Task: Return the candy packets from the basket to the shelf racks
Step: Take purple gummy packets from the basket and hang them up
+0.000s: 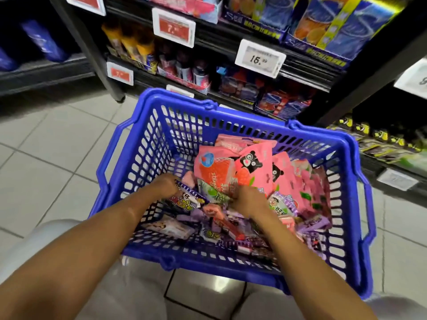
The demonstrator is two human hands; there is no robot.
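Note:
A blue plastic basket stands on the tiled floor in front of me, filled with several candy packets. Pink packets with a black bear lie at the back; purple and green ones lie lower down. My left hand reaches into the basket and grips a dark purple packet by its top edge. My right hand is curled down among the packets beside a green packet; its fingertips are hidden, so I cannot tell what it grips.
Dark shelf racks with snack boxes and price tags rise just behind the basket. More shelves with yellow-black packets stand on the right. Grey floor tiles spread to the left. My knees show below.

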